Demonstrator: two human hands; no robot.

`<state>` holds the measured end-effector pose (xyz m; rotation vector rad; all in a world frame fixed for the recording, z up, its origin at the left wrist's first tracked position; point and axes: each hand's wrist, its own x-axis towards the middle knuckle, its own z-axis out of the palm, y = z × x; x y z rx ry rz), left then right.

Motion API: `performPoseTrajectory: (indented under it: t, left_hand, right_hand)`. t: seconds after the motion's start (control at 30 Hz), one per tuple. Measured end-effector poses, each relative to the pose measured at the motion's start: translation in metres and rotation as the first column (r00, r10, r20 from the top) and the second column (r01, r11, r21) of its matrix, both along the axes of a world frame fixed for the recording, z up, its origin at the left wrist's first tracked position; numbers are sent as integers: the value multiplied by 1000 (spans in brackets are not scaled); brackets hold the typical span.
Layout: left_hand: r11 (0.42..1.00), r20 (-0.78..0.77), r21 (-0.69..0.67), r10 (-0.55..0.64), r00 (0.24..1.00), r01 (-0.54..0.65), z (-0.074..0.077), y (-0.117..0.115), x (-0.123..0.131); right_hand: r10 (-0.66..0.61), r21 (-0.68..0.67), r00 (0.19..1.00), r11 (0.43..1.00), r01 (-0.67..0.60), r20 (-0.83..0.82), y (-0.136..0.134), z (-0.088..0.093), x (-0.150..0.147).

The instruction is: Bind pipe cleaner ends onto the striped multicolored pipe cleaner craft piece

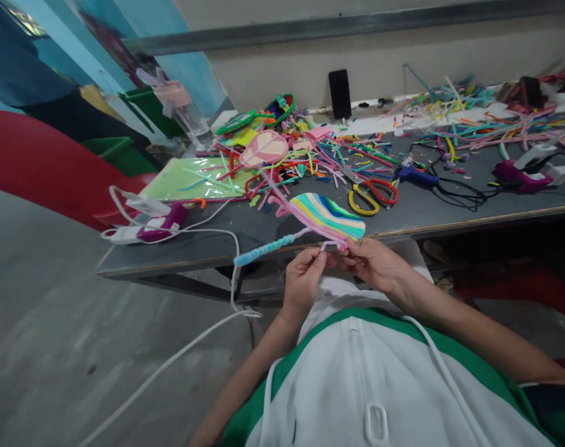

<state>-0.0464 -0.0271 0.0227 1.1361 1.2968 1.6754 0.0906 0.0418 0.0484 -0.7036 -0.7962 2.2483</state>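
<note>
Pipe-cleaner craft [326, 216], a striped piece edged in pink, sits at the front edge of the grey table [208, 242], partly over it and just above the lap. I have the left hand [302, 279] pinched narrow on a bent, pale lilac strip [328, 244] between thumb and fingers. My right hand [374, 264] is closed on the craft's pink lower corner; how its hidden fingers lie, I cannot tell. A fuzzy blue stick [264, 249] points out leftward from beside the craft.

Just beyond, through my head camera, I see scissors [384, 192] with one yellow and one red handle, and right of them a blue glue gun [417, 176] with a dark cord. Behind the craft, loose coloured stems lie heaped near a pink oval piece [264, 149]. To their left I make out a shiny plastic packet [184, 176]; a dark phone [339, 94] leans against the wall.
</note>
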Motion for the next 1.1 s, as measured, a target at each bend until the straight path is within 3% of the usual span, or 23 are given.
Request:
performPoseTrajectory:
  t: [0.33,0.5,0.7,0.87,1.0,1.1]
  left_hand:
    - [997,-160,-47,51,986,-59,2,-4,-6]
    - [985,-344,-167,-96,934,39,7,-7,-5]
    - [950,-376,-233,-283,882,205,8,-9,-5]
    - [969,-481,-192,-230,846,154,21,-11,-7]
    - [990,-371,-121,-118,921,79,34,-9,-2]
    - [989,-125,-109,-111,986,98,33,-3,7]
  right_hand:
    - [-3,56,1000,998,5,-27,-2,1,2]
    - [-61,12,989,998,63,-134,-2,7,2]
    - [-170,42,978,983,176,-119,3,6,5]
    - [-188,78,982,979,190,-31,5,2,5]
    - [-242,149,970,958,244,-31,3,-1,0]
    - [-289,210,957,935,287,-19,0,-3,-4]
